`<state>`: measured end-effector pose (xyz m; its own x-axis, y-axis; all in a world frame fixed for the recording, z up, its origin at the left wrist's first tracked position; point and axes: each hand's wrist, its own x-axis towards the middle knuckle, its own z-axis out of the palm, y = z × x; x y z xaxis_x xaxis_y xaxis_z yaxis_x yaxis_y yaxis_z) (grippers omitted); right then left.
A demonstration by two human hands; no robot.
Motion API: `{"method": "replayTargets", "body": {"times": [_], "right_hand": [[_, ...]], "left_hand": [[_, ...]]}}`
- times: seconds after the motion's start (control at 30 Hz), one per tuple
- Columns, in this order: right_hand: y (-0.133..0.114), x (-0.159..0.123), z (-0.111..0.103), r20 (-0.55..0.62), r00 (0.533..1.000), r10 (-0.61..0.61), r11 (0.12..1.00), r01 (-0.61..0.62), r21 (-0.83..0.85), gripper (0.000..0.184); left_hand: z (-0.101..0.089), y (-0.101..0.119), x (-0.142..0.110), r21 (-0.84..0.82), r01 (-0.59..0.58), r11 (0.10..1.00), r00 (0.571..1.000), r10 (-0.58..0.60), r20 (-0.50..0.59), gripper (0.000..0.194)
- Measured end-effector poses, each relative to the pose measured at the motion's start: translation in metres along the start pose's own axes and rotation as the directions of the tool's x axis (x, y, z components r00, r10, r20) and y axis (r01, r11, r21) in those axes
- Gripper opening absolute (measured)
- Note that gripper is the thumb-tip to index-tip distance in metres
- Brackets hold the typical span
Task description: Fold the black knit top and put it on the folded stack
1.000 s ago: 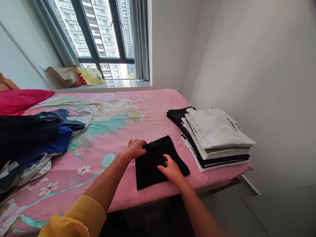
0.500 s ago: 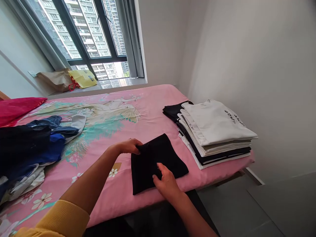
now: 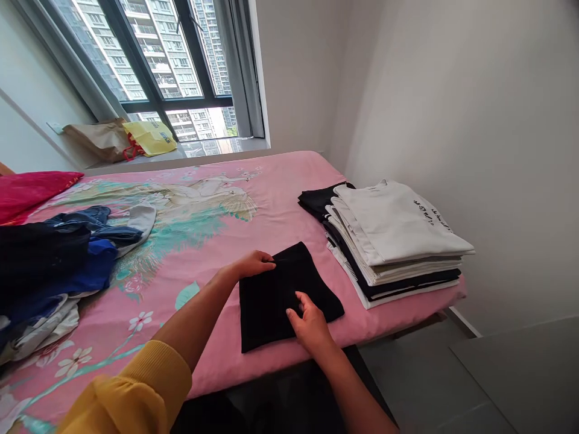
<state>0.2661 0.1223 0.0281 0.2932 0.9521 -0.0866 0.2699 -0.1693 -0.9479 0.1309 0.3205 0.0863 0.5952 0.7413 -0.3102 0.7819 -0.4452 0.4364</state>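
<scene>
A folded black garment (image 3: pixel 271 307) lies flat near the front edge of the bed. My left hand (image 3: pixel 254 264) is at its far left edge, thumb and fingers brought together on the cloth. Over the right part of the garment, my right hand (image 3: pixel 313 328) has its thumb and fingers apart and holds nothing. Whether its fingertips touch the fabric, I cannot tell. To the right stands a stack of folded clothes (image 3: pixel 393 229), white on top with black and white layers below. Behind its left side is a folded black piece (image 3: pixel 314 199).
A loose heap of dark, blue and white clothes (image 3: pixel 49 265) lies on the left of the pink floral bedsheet (image 3: pixel 203 325). A red pillow (image 3: pixel 36 190) is behind it. Brown (image 3: pixel 97 140) and yellow (image 3: pixel 149 137) bags sit on the window ledge. Grey floor (image 3: pixel 429 374) begins beyond the bed's edge.
My left hand has slid right along the garment's far edge. My right hand has shifted slightly right. The garment lies almost as before.
</scene>
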Motion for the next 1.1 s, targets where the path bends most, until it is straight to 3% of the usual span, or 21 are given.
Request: {"method": "replayTargets", "body": {"times": [0.2, 0.37, 0.57, 0.8, 0.87, 0.97, 1.03, 1.1], "right_hand": [[0.006, 0.002, -0.002, -0.067, 0.998, 0.019, 0.999, -0.022, -0.038, 0.046], [0.002, 0.003, -0.007, -0.117, 0.993, -0.026, 0.999, 0.021, -0.048, 0.04], [-0.001, 0.01, -0.013, -0.08, 0.993, -0.084, 0.96, 0.059, -0.274, 0.03], [0.004, 0.01, -0.017, -0.052, 0.994, -0.095, 0.915, 0.067, -0.397, 0.027], [-0.002, 0.006, -0.021, -0.084, 0.989, -0.119, 0.866, 0.062, -0.496, 0.025], [-0.026, 0.0, -0.021, -0.139, 0.951, -0.275, 0.842, 0.169, -0.512, 0.025], [-0.046, 0.003, -0.012, -0.071, 0.906, -0.417, 0.822, 0.343, -0.454, 0.031], [-0.061, 0.013, 0.004, 0.064, 0.855, -0.515, 0.76, 0.49, -0.427, 0.037]], "left_hand": [[0.022, -0.006, -0.002, 0.072, 0.068, 0.995, 0.972, -0.05, -0.229, 0.03], [0.025, -0.014, -0.012, 0.083, 0.078, 0.994, 0.936, -0.044, -0.349, 0.038], [0.019, -0.023, -0.018, 0.195, 0.168, 0.966, 0.939, -0.097, -0.331, 0.051], [0.023, -0.039, -0.021, 0.132, 0.191, 0.973, 0.921, -0.132, -0.366, 0.046], [0.027, -0.036, -0.027, 0.126, 0.169, 0.978, 0.882, -0.094, -0.461, 0.042], [0.037, -0.021, -0.041, 0.183, 0.012, 0.983, 0.799, 0.101, -0.593, 0.036], [0.048, -0.01, -0.051, 0.259, -0.109, 0.96, 0.796, 0.24, -0.556, 0.039], [0.061, -0.004, -0.058, 0.309, -0.144, 0.94, 0.837, 0.282, -0.47, 0.045]]}}
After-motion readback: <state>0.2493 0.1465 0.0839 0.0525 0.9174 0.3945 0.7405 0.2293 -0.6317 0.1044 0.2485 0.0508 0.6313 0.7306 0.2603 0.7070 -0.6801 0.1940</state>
